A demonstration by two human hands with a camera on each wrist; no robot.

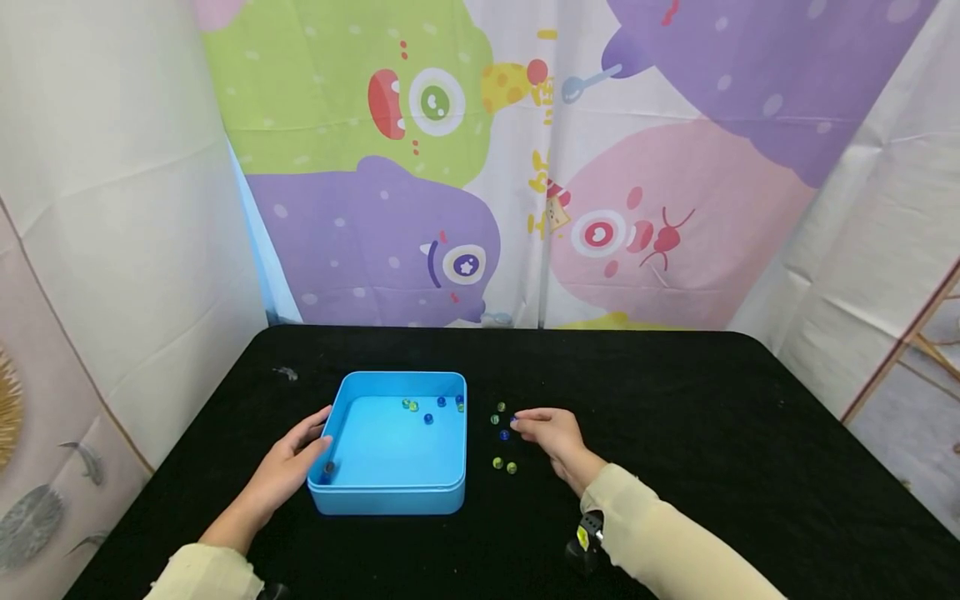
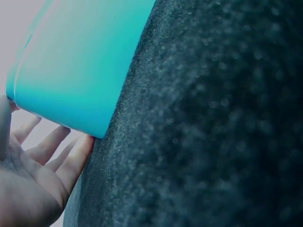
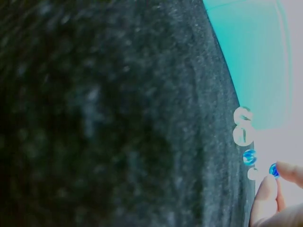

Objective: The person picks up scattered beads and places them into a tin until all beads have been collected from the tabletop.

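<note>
Cartoon-print curtain [image 1: 360, 225], black desk [image 1: 712, 400], blue box [image 1: 386, 500] on it, left hand [image 1: 281, 471], extended fingers against the box's left side, right hand [image 1: 555, 437], fingers pinching a blue marble [image 3: 273, 170], five loose marbles [image 1: 504, 435] between hand and box, more inside.

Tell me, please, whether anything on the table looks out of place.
The pale mark on the black cloth, left of the box near its far end, looks odd against the plain black; I cannot tell what it is.

The right hand [image 3: 282, 213] pinches a blue marble [image 3: 273, 170] near four other marbles [image 3: 250, 157].
</note>
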